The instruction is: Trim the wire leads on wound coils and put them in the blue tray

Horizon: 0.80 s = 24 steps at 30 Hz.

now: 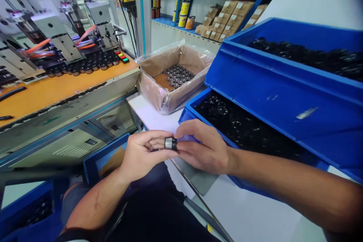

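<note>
We hold a small cylindrical part [170, 143] between both hands, just in front of the near corner of the lower blue bin [187, 115] and above our lap. It is silver on the side toward the left hand [141, 151] and black on the side toward the right hand [204, 147]. The left thumb and fingers are closed around the silver end, and the right thumb and forefinger pinch the black end, so both hands are clamped on the one piece with the fingertips nearly touching. We cannot tell whether the two colours are two pieces being pressed together or a single piece. In our judgement the work goes best if we line up the two ends along one axis and press straight, not at a slant, with the grip on the outer rim so the fingers do not cover the joint. Holding it over the lap, not over the gap beside the white tabletop [153, 117], means a slip costs little. The black ring parts [227, 117] lie heaped in the lower bin by the right wrist, within easy reach. A second blue bin [269, 83] stands stacked above it, and a plastic-lined cardboard box [153, 83] with metal parts [177, 75] sits beyond, beside the machine's orange deck [56, 87].
</note>
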Available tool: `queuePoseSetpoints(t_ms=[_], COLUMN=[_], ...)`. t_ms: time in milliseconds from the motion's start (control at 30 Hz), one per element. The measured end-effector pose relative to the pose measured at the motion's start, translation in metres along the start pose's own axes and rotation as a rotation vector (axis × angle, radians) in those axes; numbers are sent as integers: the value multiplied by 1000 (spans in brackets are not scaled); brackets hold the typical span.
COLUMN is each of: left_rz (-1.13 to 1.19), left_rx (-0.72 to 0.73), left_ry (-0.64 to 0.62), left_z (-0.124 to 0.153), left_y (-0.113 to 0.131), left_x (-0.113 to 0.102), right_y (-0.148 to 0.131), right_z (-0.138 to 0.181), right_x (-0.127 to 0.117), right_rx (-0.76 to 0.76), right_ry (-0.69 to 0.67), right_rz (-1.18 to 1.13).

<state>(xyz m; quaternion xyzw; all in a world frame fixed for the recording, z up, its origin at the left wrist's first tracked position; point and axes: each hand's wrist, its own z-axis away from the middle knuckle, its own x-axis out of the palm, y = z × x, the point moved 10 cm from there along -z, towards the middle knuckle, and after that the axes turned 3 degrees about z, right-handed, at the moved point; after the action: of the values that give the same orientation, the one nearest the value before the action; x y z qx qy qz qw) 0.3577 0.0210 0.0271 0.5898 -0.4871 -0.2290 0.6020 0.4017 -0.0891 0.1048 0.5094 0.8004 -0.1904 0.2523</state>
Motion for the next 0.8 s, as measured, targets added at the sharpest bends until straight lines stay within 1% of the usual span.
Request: queuePoseSetpoints(t_ms=[167,233,400,533,700,800], left_rz=[-92,-89,-29,-49,-73,-46], left_rx=[25,31,15,-3,-6,-5], left_ry=[49,57,27,38,38,35], left_z=[3,4,6,6,3,2], left_y=[4,6,6,5,3,2], left_x=[-7,-9,-8,-11,-12,-12], right_y=[11,11,4,3,-6,-5], right_z=[0,1,4,5,6,4], right_x=[3,4,6,7,7,6], right_rx=[126,137,71,59,-65,-35], right_ry=[-38,-52,-60,-73,-82,-67], right_rz=[-111,-114,-51,4,67,63])
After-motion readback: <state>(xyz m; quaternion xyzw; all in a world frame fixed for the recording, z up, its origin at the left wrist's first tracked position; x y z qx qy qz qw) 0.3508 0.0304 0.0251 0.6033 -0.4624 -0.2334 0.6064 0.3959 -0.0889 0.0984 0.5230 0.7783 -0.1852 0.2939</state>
